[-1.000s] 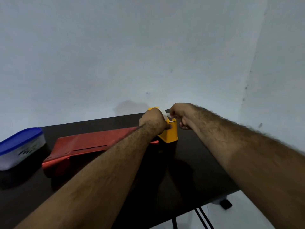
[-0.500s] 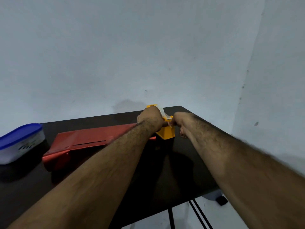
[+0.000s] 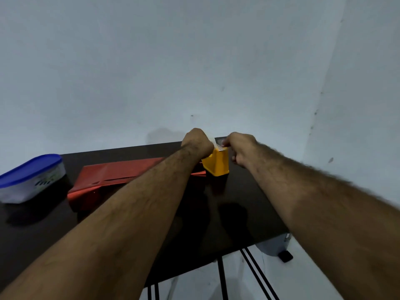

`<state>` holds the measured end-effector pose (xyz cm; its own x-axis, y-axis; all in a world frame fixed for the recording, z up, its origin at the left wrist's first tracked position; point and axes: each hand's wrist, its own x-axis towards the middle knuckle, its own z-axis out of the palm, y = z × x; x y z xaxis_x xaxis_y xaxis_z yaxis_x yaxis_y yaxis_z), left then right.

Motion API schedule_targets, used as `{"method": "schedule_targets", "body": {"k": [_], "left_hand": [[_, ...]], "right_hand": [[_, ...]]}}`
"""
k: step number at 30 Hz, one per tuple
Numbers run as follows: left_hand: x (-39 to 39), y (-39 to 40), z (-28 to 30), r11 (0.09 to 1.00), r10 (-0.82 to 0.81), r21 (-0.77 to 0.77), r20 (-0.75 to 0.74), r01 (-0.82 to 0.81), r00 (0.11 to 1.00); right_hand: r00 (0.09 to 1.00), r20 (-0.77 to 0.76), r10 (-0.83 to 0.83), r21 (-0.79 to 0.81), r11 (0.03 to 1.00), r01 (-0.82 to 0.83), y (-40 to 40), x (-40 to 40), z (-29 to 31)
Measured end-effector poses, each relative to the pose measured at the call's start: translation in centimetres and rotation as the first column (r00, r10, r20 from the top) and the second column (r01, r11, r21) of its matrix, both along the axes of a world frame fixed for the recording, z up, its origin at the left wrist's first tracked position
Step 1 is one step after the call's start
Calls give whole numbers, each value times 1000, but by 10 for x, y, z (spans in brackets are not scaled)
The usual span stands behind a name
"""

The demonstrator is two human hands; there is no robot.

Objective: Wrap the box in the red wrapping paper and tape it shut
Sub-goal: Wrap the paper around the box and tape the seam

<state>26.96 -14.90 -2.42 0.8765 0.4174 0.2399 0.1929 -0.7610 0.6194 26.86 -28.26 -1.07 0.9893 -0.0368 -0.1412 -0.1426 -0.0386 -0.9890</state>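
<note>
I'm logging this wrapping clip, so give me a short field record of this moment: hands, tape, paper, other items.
left hand: grips the top of the yellow tape dispenser
right hand: pinches the tape end at the dispenser's cutter
red wrapping paper: folded flat on the dark table, left of dispenser
box: not visible as such
other: blue-lidded container at table's left

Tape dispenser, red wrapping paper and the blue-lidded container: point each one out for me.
Tape dispenser (image 3: 217, 164): head view, on its yellow front face.
Red wrapping paper (image 3: 121, 173): head view, on its flat top surface.
Blue-lidded container (image 3: 30, 167): head view, on its blue lid.
</note>
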Motion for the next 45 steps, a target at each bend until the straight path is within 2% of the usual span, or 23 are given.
{"method": "schedule_targets", "body": {"k": [1,3,5,7,11,16,18,20,22,24,25,26,28,29,31,35,40,45], "left_hand": [[-4,6,6,987,-11,-161,48,19,999],[-21,14,21,863,-47,-491,147,114,988],[-49,23,33,721,-94,-661,204,208,974],[-66,37,39,684,-141,-688,203,243,969],[-97,69,48,766,-104,-609,199,206,975],[-133,105,56,819,-86,-546,182,173,980],[-146,124,59,844,-81,-513,163,155,983],[-159,146,64,881,-85,-457,107,125,991],[-173,169,69,925,-91,-371,-6,82,996],[-188,197,69,954,-100,-294,-119,61,988],[-193,207,67,962,-122,-261,-169,75,978],[-197,217,64,963,-153,-250,-211,98,966],[-203,231,57,938,-237,-310,-246,156,940],[-204,235,53,922,-274,-342,-242,183,931],[-202,239,47,904,-323,-363,-231,226,918],[-191,236,38,864,-415,-394,-210,312,885],[-177,231,33,847,-457,-414,-244,335,855],[-174,236,30,859,-441,-409,-287,308,850]], "right_hand": [[1000,-21,23,112,994,-20,3,0,5],[998,-48,47,296,955,-30,12,-3,13],[995,-53,81,381,923,-55,27,-7,17],[990,-14,138,447,887,-118,43,-19,24],[968,16,251,508,832,-224,71,-37,24],[936,79,342,479,811,-336,104,-61,26],[927,122,354,395,839,-373,114,-73,26],[906,253,341,179,903,-390,119,-81,26],[854,414,314,-91,948,-305,116,-84,24],[768,545,337,-327,929,-175,113,-80,15],[691,590,418,-461,877,-136,109,-78,9],[599,583,549,-615,780,-116,107,-76,0],[420,447,790,-851,520,-74,107,-78,-19],[355,390,850,-905,425,-22,108,-80,-29],[293,371,881,-928,366,73,114,-86,-44],[297,391,871,-920,366,136,122,-97,-62],[302,495,815,-867,487,107,124,-99,-78],[295,526,798,-844,532,65,124,-97,-80]]}}
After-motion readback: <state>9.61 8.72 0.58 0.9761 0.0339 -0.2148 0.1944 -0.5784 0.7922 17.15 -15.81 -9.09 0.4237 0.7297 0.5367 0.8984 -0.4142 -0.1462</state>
